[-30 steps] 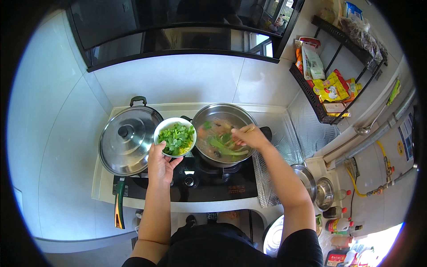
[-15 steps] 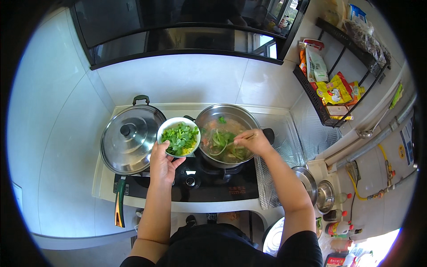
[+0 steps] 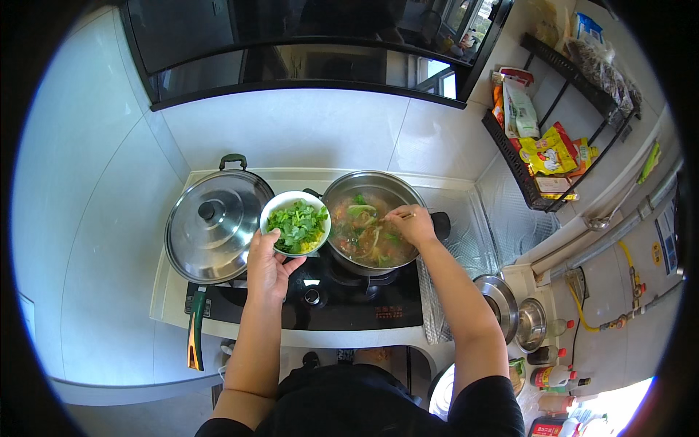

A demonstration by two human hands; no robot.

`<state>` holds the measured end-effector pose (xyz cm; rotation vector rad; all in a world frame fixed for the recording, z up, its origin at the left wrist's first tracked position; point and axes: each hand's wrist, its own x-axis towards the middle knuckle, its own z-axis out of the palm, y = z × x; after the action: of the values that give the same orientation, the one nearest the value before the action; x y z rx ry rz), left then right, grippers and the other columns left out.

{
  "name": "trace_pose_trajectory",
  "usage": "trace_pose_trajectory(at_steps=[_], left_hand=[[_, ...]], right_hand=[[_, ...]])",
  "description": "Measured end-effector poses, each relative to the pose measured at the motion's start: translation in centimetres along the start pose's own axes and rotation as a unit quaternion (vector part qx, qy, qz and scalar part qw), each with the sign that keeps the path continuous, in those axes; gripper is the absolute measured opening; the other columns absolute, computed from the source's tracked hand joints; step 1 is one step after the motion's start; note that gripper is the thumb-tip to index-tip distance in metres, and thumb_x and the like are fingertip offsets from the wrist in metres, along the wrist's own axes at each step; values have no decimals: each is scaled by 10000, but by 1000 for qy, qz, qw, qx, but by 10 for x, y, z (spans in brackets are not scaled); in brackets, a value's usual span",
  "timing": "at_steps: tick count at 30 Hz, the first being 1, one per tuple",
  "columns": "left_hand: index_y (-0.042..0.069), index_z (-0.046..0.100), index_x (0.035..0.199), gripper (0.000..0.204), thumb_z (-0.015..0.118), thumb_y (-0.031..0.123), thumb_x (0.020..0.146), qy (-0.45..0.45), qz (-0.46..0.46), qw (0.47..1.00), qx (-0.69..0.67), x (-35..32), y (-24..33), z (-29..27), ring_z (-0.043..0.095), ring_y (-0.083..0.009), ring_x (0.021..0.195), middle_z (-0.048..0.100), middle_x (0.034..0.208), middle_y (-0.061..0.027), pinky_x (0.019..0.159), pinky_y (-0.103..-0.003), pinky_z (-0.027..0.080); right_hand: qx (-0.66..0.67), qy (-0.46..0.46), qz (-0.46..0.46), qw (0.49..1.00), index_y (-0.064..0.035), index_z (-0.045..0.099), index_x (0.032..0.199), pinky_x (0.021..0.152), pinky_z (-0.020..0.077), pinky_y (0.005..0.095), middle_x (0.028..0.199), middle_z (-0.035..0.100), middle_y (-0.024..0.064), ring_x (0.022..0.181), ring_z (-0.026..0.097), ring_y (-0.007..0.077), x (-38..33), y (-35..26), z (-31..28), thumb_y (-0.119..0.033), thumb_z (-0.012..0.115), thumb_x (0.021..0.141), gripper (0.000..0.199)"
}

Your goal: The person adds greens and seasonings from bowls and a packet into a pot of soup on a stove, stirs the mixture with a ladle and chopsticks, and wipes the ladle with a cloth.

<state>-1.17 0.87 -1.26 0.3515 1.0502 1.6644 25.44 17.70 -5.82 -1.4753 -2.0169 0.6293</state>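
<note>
My left hand (image 3: 268,264) is closed on the rim and underside of a white bowl (image 3: 265,231), tilted slightly, heaped with chopped green herbs (image 3: 297,226) and some yellow bits at its edge. Just to the right sits a steel pot (image 3: 399,188) of steaming soup (image 3: 364,247) with leafy greens and orange-red pieces in it. Over the pot's right side, my right hand (image 3: 413,224) grips thin chopsticks (image 3: 409,215); only a short wooden end shows, and their tips are hidden by the hand and soup.
A lidded pan (image 3: 218,240) stands on the left of the black gas stove (image 3: 342,309), its handle (image 3: 196,331) jutting past the front edge. Foil shielding (image 3: 466,233) lines the right. Beyond it are steel bowls (image 3: 533,324), bottles (image 3: 553,375) and a wall rack (image 3: 510,156) with packets.
My right hand has shifted slightly up and left over the pot. The greens in the soup have moved about and spread. My left hand and the bowl stay nearly where they were.
</note>
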Motion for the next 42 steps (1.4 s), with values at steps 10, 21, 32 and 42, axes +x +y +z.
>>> trace_pose_trajectory(at_steps=[10, 21, 32, 42], left_hand=[[115, 445, 1216, 430, 579, 265, 836, 6, -12, 1000, 9, -2, -5, 6, 610, -160, 872, 577, 1031, -60, 635, -345, 565], [149, 500, 1074, 320, 613, 296, 813, 0, -14, 1000, 9, -1, -11, 10, 611, -208, 906, 587, 1046, -77, 670, -395, 565], [138, 478, 1138, 377, 606, 291, 819, 11, -7, 1000, 10, -6, -11, 9, 601, -205, 942, 578, 1074, -80, 693, -407, 561], [134, 475, 1119, 364, 603, 295, 819, 19, 1, 1000, 19, -7, -8, 11, 603, -212, 947, 571, 1086, -92, 691, -401, 562]], right_hand=[[216, -215, 62, 951, -25, 700, 824, 572, 502, 238, 719, 682, 70, 629, 636, 116, -19, -41, -67, -198, 739, 767, 187], [7, -213, -153, 965, -120, 719, 860, 715, 495, 347, 799, 678, 106, 741, 639, 258, -25, -21, -11, -207, 739, 739, 151], [55, 51, -205, 976, -101, 711, 839, 674, 531, 331, 841, 686, 76, 728, 657, 270, 0, -21, -29, -220, 683, 785, 134], [-55, -35, -19, 998, -124, 727, 813, 707, 518, 324, 762, 686, 84, 711, 656, 218, 20, 1, -2, -236, 722, 721, 145]])
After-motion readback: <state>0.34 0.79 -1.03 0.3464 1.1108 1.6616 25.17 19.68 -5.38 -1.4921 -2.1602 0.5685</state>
